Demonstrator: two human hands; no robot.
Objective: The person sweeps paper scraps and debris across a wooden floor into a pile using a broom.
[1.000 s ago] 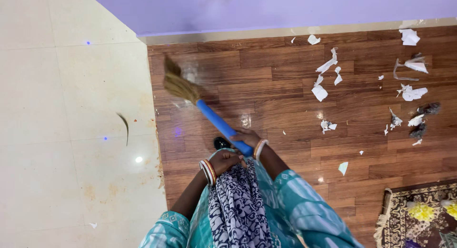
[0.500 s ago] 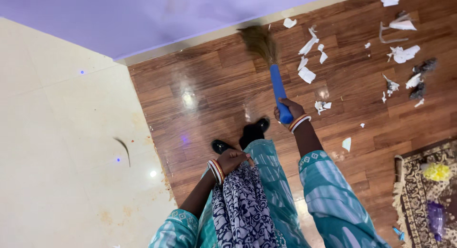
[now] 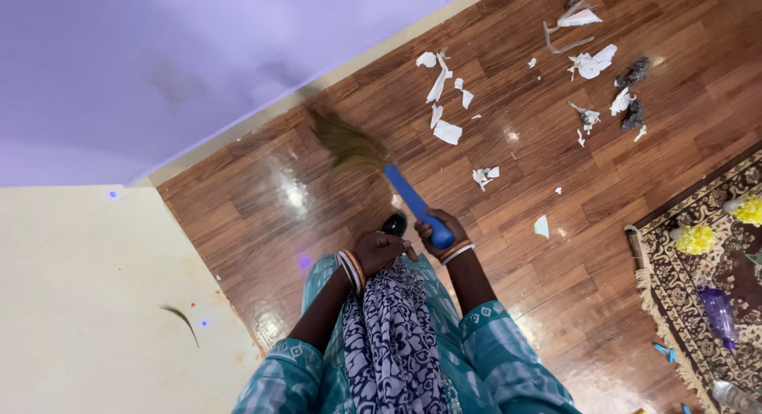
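Note:
My right hand (image 3: 439, 226) grips the blue handle of a grass broom (image 3: 390, 181). Its straw head (image 3: 348, 142) touches the wooden floor near the purple wall, left of the paper scraps. My left hand (image 3: 379, 250) is closed on the navy and white patterned scarf (image 3: 391, 335) hanging down my front. Torn white paper pieces (image 3: 447, 131) lie scattered up and right of the broom head. Bangles sit on both wrists.
More paper scraps and grey dust clumps (image 3: 633, 112) lie far right. A patterned rug (image 3: 702, 295) with yellow flowers and a plastic bottle covers the right edge. Cream tiles (image 3: 87, 303) lie left, with one loose broom straw (image 3: 181, 320). A purple wall (image 3: 159, 57) runs behind.
The broom head has swung left, away from the paper scraps toward the wall, and my right hand has drawn back close to my body. The view has tilted.

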